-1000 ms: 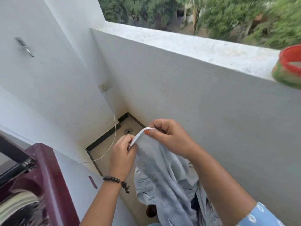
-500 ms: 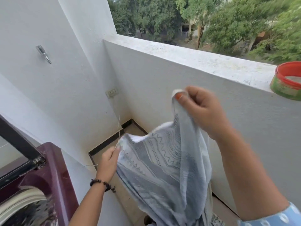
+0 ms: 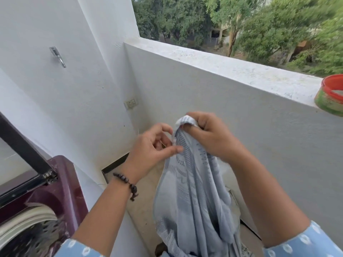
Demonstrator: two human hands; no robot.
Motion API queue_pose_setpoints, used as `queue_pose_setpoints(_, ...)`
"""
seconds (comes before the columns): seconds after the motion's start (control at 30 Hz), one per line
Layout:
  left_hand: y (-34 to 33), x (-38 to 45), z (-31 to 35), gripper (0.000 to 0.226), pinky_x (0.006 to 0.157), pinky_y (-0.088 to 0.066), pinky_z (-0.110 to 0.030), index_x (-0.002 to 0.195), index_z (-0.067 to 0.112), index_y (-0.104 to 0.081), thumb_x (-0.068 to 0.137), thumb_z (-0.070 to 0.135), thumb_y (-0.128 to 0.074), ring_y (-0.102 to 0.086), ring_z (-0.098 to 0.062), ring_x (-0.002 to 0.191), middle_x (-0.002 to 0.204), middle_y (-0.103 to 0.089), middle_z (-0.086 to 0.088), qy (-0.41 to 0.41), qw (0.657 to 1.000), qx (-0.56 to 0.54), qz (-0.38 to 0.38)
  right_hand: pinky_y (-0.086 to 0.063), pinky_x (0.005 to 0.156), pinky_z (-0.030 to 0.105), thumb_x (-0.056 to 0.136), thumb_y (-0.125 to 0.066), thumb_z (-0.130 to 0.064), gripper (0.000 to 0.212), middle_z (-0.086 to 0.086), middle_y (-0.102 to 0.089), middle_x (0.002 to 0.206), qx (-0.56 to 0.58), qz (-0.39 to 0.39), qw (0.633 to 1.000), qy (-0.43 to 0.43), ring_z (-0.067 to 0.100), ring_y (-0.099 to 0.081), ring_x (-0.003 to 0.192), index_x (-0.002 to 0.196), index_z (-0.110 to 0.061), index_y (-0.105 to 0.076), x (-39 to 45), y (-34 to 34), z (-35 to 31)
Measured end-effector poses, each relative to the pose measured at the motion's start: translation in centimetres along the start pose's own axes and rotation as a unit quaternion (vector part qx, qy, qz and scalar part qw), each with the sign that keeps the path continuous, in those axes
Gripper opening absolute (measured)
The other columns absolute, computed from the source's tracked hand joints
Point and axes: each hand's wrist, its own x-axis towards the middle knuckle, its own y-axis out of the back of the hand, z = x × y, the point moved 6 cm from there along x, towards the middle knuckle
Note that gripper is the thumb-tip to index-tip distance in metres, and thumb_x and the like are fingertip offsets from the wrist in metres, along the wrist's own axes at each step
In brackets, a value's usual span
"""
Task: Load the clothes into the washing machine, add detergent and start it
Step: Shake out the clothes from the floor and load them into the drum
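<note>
A grey patterned garment [image 3: 189, 197] hangs in front of me over the balcony floor. My right hand [image 3: 206, 134] grips its bunched top edge. My left hand [image 3: 154, 147], with a beaded bracelet on the wrist, pinches the cloth's edge just left of the right hand. The maroon top-loading washing machine [image 3: 68, 184] stands at the lower left, its lid [image 3: 22, 154] raised. Dark clothes [image 3: 35, 238] lie inside the drum.
A white parapet wall [image 3: 222, 101] runs along the right, with a red-rimmed tub [image 3: 332, 95] on its ledge. A wall socket [image 3: 131, 103] and a metal tap [image 3: 58, 56] are on the left walls. The tiled floor [image 3: 146, 199] lies below, with more cloth at the bottom.
My hands were spread apart with the garment stretched open. Now the right hand has come down and the left hand up, meeting at the garment's top, and the cloth hangs gathered.
</note>
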Motion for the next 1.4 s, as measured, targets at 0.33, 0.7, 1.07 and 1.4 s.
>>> queue_pose_setpoints(0.33, -7.5, -4.1, -11.3, 0.032, 0.081, -0.054, -0.042, 0.096, 0.014, -0.071, 0.090, 0.044, -0.060, -0.065, -0.023, 0.090, 0.099, -0.069, -0.007, 0.166, 0.952, 0.186, -0.180, -0.030, 0.053, 0.047, 0.097, -0.051, -0.020, 0.024, 0.015, -0.044, 0.070, 0.177, 0.168, 0.963, 0.115, 0.041, -0.033, 0.056, 0.076, -0.025, -0.062, 0.4, 5.4, -6.0)
queue_pose_setpoints(0.7, 0.1, 1.8, 0.1, 0.037, 0.061, -0.042, -0.028, 0.082, 0.010, -0.069, 0.079, 0.046, -0.058, -0.055, -0.006, 0.069, 0.075, -0.069, -0.003, 0.003, 0.995, 0.095, 0.037, -0.045, 0.103, 0.035, 0.067, -0.079, -0.052, 0.097, -0.008, -0.052, 0.136, -0.251, -0.155, 0.951, -0.096, 0.010, -0.052, 0.119, 0.147, -0.040, -0.025, -1.3, 2.7, -1.7)
queue_pose_setpoints(1.07, -1.3, 0.1, -0.8, 0.007, 0.049, -0.032, -0.023, 0.081, 0.020, -0.061, 0.086, 0.018, -0.055, -0.040, -0.005, 0.048, 0.057, -0.048, 0.009, -0.053, 0.990, 0.098, 0.083, -0.027, 0.055, 0.030, 0.095, -0.051, -0.028, 0.038, 0.007, -0.039, 0.064, 0.093, 0.160, 0.983, 0.017, 0.018, -0.036, 0.059, 0.068, -0.001, -0.049, 0.2, 5.2, -3.2)
queue_pose_setpoints(1.4, -2.5, -1.2, -2.5, 0.053, 0.077, -0.054, -0.030, 0.110, 0.016, -0.060, 0.081, 0.061, -0.061, -0.065, -0.015, 0.089, 0.098, -0.071, 0.000, 0.084, 0.984, -0.138, 0.072, -0.033, 0.051, 0.030, 0.096, -0.059, -0.027, 0.033, 0.007, -0.053, 0.063, -0.009, 0.132, 0.991, 0.026, 0.017, -0.041, 0.054, 0.078, 0.000, -0.063, 0.6, 6.7, -5.9)
